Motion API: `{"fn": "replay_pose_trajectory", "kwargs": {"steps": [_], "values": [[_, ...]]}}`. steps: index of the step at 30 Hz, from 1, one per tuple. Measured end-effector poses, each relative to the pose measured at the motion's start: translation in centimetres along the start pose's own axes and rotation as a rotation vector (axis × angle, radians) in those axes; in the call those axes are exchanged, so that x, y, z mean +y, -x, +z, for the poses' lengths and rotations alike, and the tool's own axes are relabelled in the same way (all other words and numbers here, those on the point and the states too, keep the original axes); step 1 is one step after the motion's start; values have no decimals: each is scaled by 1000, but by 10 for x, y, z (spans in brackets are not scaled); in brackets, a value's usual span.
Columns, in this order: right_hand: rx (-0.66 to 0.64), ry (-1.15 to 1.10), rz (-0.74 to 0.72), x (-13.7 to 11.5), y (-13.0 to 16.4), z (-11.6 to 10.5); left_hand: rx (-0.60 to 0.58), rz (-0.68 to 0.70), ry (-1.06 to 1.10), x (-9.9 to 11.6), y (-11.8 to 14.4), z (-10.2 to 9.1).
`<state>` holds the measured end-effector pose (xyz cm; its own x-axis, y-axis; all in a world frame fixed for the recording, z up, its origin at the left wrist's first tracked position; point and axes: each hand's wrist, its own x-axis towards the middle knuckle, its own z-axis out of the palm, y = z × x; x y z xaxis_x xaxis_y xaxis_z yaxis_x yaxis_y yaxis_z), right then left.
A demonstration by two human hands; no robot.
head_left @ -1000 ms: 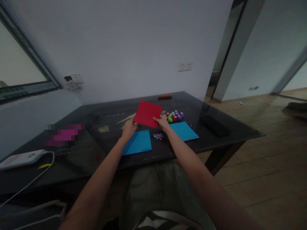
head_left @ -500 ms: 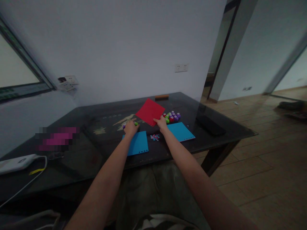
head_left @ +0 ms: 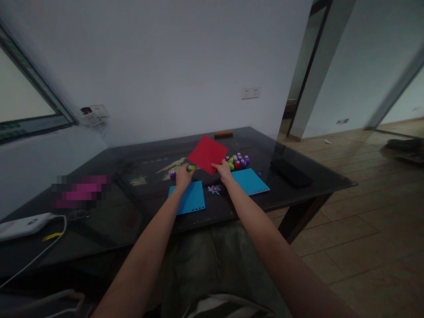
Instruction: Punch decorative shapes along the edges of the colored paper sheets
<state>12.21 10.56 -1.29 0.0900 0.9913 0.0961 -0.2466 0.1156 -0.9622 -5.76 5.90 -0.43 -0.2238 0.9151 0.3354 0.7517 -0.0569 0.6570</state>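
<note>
My right hand [head_left: 224, 170] pinches the near corner of a red sheet [head_left: 208, 153], holding it tilted above the table. My left hand [head_left: 183, 176] is over the far edge of the left blue sheet [head_left: 192, 198], its fingers and thumb closed about a small green ball with an eye-like spot [head_left: 191, 168]. A purple ball [head_left: 172, 174] of the same sort sits just left of that hand. Behind my right hand is a cluster of green, red and purple balls [head_left: 236, 162]. Another blue sheet [head_left: 250, 181], with holes along its near edge, lies to the right.
A heap of tiny coloured pieces [head_left: 214, 189] lies between the blue sheets. On the dark table [head_left: 145, 203] are a black flat case [head_left: 291, 172] at right, a brown bar [head_left: 223, 134] at the back, and a white power strip [head_left: 24, 226] with its cable at left.
My left hand has drawn slightly back and right, and the green ball at its fingertips has shifted right; more of the purple ball shows. My right hand and the red sheet hardly moved.
</note>
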Motion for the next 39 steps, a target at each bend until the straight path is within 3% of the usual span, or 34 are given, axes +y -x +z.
{"fn": "replay_pose_trajectory", "kwargs": {"steps": [3,9,14,23,31,39], "values": [[-5,-28,-5,-2,2,0,6,-25,221,12,4,6],[-31,-107,7,0,1,0,-184,-132,891,29,26,11],[-49,-172,49,0,0,2,-309,-198,1069,22,42,5],[-75,-225,-17,-5,6,7,-344,-198,1042,22,45,-3],[-136,-122,-143,-8,5,5,-298,-185,964,24,45,-1],[-136,-82,-131,-6,4,4,-272,-189,959,23,43,1]]}}
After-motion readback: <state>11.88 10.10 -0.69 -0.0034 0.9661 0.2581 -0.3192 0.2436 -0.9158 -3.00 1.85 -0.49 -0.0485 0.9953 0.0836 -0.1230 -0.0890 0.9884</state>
